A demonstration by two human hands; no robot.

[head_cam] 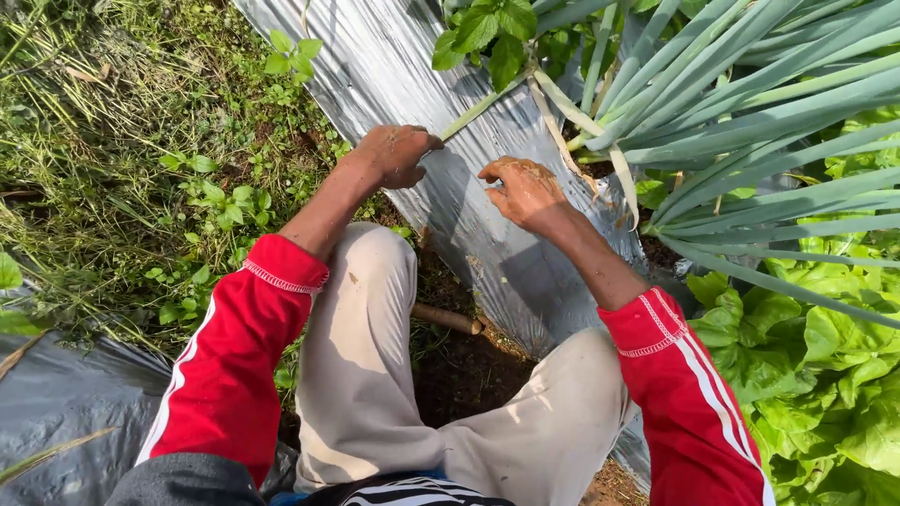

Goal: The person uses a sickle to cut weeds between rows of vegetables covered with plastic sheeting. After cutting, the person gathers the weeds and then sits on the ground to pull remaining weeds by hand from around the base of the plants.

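Fingers of the left hand curl together over the end of a pale green leaf stalk, pinching it against the silver plastic mulch; the soil-dusted right hand hovers just beside it, fingers loosely apart and holding nothing; the stalk runs up to the clump of long blue-green onion leaves; lettuce grows to the right, weedy grass lies to the left, and red sleeves and beige trousers fill the foreground.
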